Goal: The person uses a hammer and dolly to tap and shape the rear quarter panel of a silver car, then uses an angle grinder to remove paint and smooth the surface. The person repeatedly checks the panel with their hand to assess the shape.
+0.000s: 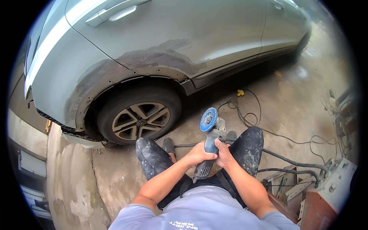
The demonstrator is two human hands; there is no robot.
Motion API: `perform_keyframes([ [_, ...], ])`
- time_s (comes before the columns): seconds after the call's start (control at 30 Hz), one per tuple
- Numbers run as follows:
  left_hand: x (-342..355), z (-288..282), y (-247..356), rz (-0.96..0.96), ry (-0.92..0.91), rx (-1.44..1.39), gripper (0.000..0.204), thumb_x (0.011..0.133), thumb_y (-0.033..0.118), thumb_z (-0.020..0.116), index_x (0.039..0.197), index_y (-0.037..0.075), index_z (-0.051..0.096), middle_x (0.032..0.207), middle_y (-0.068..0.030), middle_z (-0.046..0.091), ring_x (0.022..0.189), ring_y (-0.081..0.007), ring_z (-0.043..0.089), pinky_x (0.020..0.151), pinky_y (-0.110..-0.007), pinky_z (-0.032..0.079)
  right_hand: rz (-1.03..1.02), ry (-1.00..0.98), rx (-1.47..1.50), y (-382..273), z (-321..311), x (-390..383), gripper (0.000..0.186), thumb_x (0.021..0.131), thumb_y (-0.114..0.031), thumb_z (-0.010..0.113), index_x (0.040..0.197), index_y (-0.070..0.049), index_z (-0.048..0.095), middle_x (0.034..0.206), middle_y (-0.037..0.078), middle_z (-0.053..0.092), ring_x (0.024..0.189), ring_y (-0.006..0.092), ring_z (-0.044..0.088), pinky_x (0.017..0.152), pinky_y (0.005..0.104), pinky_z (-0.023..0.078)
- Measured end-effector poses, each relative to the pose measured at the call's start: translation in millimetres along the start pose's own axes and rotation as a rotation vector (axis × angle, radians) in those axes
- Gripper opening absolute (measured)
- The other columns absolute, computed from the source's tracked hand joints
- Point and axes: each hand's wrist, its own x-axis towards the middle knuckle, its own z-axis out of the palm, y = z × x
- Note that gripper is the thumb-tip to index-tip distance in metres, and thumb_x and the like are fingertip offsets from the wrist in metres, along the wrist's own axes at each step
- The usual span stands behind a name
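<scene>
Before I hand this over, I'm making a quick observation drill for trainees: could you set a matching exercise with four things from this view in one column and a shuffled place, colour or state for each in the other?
Things:
1. Disc
2. Grinder
3. Wheel
4. Trousers

Descriptions:
A. Mounted on the car
B. Dark, smeared with pale marks
C. Bright blue
D. Held by the left hand and the right hand

Right pairs: 1-C, 2-D, 3-A, 4-B

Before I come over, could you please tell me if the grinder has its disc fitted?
Fitted: a blue disc sits on the grinder, at its head end.
</scene>
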Motion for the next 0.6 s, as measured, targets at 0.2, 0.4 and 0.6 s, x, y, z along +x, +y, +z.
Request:
perform_keyframes([
  [0.2,-5.0,-30.1,6.8,-0.005,0.315,0.518,0.08,0.068,0.03,0.095,0.129,-0.007,0.059,0.117,-0.0196,0.07,0.109,-0.0265,0.069,0.099,-0.038,0.053,-0.159,-0.075,-0.106,-27.9,40.0,59.9,0.063,0.084,-0.048,0.086,0.124,-0.006,0.062,0.106,0.007,0.069,0.095,0.02,0.071,0.089,0.0382,0.06],
  [0.4,16.6,-48.5,26.7,0.164,0.558,0.317,0.075,0.066,0.027,0.094,0.127,-0.003,0.061,0.112,-0.0133,0.072,0.104,-0.0235,0.07,0.095,-0.037,0.055,-0.171,-0.17,-0.139,-45.0,78.1,120.5,0.049,0.095,-0.043,0.079,0.118,-0.002,0.063,0.098,0.006,0.069,0.083,0.0177,0.07,0.078,0.0354,0.059],
  [0.6,9.7,-50.0,-12.5,-0.179,0.703,0.465,0.071,0.067,0.035,0.09,0.116,-0.008,0.063,0.105,-0.025,0.074,0.101,-0.0369,0.074,0.091,-0.043,0.056,0.15,0.03,-0.089,6.6,52.6,145.3,0.051,0.102,-0.054,0.067,0.115,-0.005,0.07,0.097,0.003,0.07,0.088,0.0143,0.067,0.081,0.0331,0.056],
])
